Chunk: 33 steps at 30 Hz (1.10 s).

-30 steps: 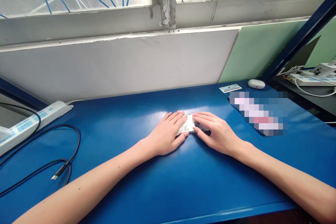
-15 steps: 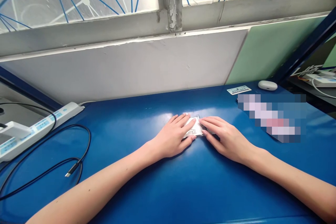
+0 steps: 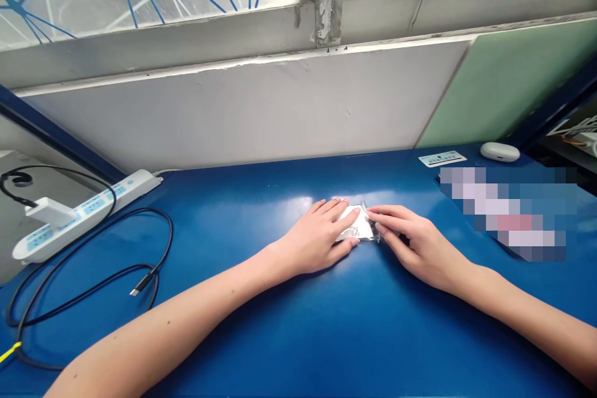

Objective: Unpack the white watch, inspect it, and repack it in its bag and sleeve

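A small flat white packet (image 3: 361,227) with a shiny, clear edge lies on the blue table. My left hand (image 3: 321,236) rests flat over its left part, fingers stretched out and spread, hiding much of it. At the packet's right edge, my right hand (image 3: 415,242) has thumb and fingertips pinched together on the clear rim. What is inside the packet I cannot make out.
To the left, a white power strip (image 3: 135,189) holds a white plug-in charger (image 3: 53,214). A looped black cable (image 3: 170,230) lies nearby. At the back right are a card (image 3: 442,159) and a white rounded case (image 3: 500,152), with a pixelated object (image 3: 504,211) in front.
The view has shifted slightly, so the scene sits further right. My right hand's fingertips have drawn together at the packet's edge. My left hand stays flat on it.
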### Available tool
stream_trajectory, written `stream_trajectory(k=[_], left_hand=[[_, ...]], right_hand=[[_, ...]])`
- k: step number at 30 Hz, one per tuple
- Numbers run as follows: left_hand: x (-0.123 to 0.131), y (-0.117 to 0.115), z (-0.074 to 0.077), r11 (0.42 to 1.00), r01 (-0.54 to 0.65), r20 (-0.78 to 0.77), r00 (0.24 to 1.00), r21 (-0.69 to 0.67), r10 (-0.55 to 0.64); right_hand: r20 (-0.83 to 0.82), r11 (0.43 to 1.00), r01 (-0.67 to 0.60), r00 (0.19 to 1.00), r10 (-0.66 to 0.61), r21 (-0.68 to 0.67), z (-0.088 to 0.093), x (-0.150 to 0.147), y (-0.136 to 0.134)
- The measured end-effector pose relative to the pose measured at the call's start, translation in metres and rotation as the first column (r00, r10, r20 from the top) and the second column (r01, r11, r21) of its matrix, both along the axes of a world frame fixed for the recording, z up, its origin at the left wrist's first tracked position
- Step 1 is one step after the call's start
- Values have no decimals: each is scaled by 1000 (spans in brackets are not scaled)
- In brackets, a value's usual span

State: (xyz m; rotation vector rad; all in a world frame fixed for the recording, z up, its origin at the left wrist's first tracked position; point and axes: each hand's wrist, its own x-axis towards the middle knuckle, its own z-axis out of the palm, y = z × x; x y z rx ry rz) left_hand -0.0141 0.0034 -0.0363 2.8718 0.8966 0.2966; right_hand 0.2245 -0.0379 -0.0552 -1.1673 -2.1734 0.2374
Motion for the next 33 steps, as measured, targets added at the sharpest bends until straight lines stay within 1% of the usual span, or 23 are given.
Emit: stream_trajectory(k=[3, 7, 9, 11, 16, 23, 26, 29, 31, 33], left_hand=[[0, 0, -1, 1000, -2, 5, 1000, -15, 2], [0, 1, -1, 1000, 5, -3, 1000, -20, -5], [1, 1, 0, 1000, 11, -22, 1000, -9, -12], [1, 1, 2, 1000, 12, -34, 999, 2, -12], [2, 0, 3, 1000, 3, -35, 999, -5, -4], [1, 0, 3, 1000, 3, -39, 999, -14, -3], [1, 0, 2, 1000, 4, -32, 999, -15, -4], [1, 1, 1, 1000, 9, -11, 1000, -27, -9], [1, 1, 1, 999, 14, -6, 1000, -36, -15], [1, 1, 0, 999, 12, 2, 1000, -45, -12]], right_hand=[[71, 999, -27, 997, 25, 31, 2, 0, 0], [206, 994, -57, 978, 37, 95, 9, -3, 0], [238, 991, -76, 970, 47, 114, 12, -3, 1], [237, 990, -82, 970, 52, 117, 13, -3, 1], [197, 992, -87, 978, 68, 88, 9, 0, 4], [87, 992, -124, 989, 121, 26, 4, 4, 8], [-4, 997, -76, 997, 76, 8, 3, 3, 9], [-112, 998, -12, 994, 5, -67, 3, 3, 11], [-152, 992, -2, 988, -17, -126, 4, 4, 11], [-166, 989, -1, 986, -24, -149, 4, 4, 12]])
